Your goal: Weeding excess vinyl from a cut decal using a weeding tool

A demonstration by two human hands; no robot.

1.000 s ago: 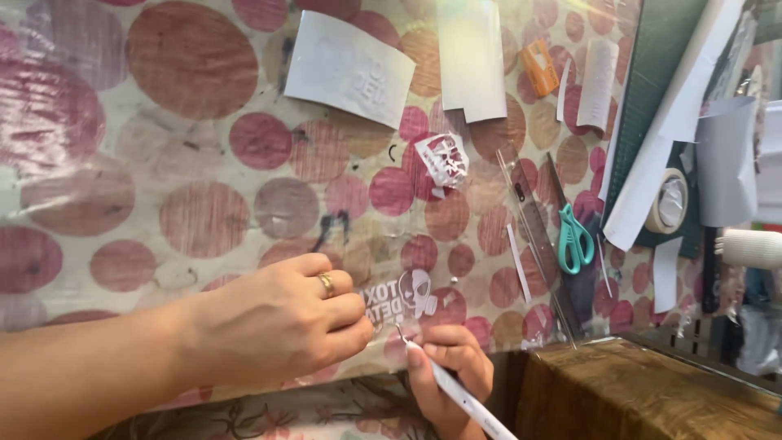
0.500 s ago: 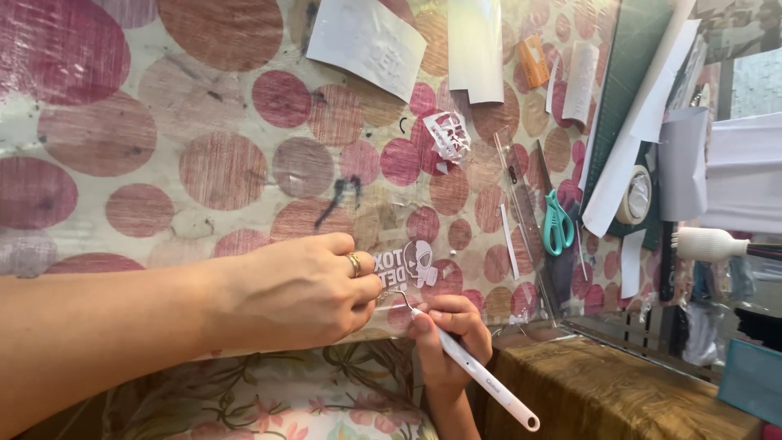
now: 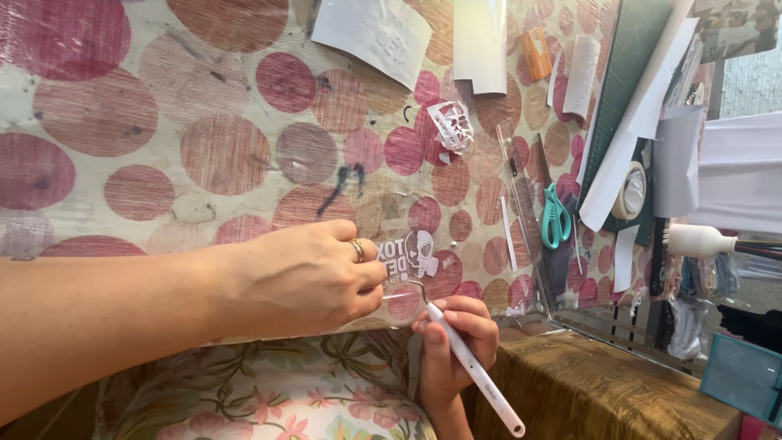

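Shifted up-right since before: left hand (image 3: 305, 281) pinching thin, floppy vinyl decal (image 3: 411, 261) at its 9 o'clock edge; right hand (image 3: 452, 342) gripping weeding hook (image 3: 472, 367).

Your left hand (image 3: 297, 277) rests on the bench (image 3: 163, 122), just left of the clear sheet (image 3: 411, 265) lying at its near edge. Your right hand (image 3: 452, 342) sits below that edge, its hook tool (image 3: 464, 358) reaching up onto the sheet. Scissors (image 3: 555, 216) lie farther right, a tape roll (image 3: 629, 191) beyond them, paper sheets (image 3: 371, 33) at the far side.
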